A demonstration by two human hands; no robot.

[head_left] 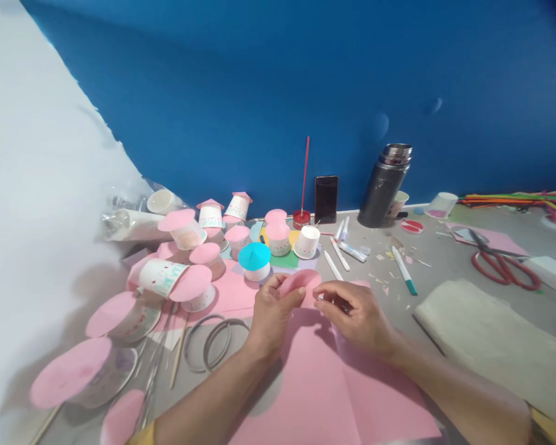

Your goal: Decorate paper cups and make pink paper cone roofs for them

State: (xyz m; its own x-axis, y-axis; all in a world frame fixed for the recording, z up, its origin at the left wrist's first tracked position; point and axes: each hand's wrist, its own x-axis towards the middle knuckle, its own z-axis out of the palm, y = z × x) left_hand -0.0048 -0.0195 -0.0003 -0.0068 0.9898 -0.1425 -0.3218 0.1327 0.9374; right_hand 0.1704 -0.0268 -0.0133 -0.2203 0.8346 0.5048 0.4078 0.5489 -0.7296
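Both hands meet at the middle of the table over a large pink paper sheet (333, 395). My left hand (271, 312) pinches the left edge of a small curled pink paper piece (301, 281). My right hand (352, 309) pinches its right edge, fingers pressed together. The piece is bent into a rounded, cone-like shape between the two hands. Just beyond them stands a cup with a blue paper cone cap (254, 259).
Several paper cups with pink cone caps (185, 225) crowd the left. Two metal rings (213, 340) lie left of my wrist. Markers (403, 269), red scissors (503, 266), a steel flask (384, 185), a phone (326, 198) and a folded cloth (495, 340) lie to the right.
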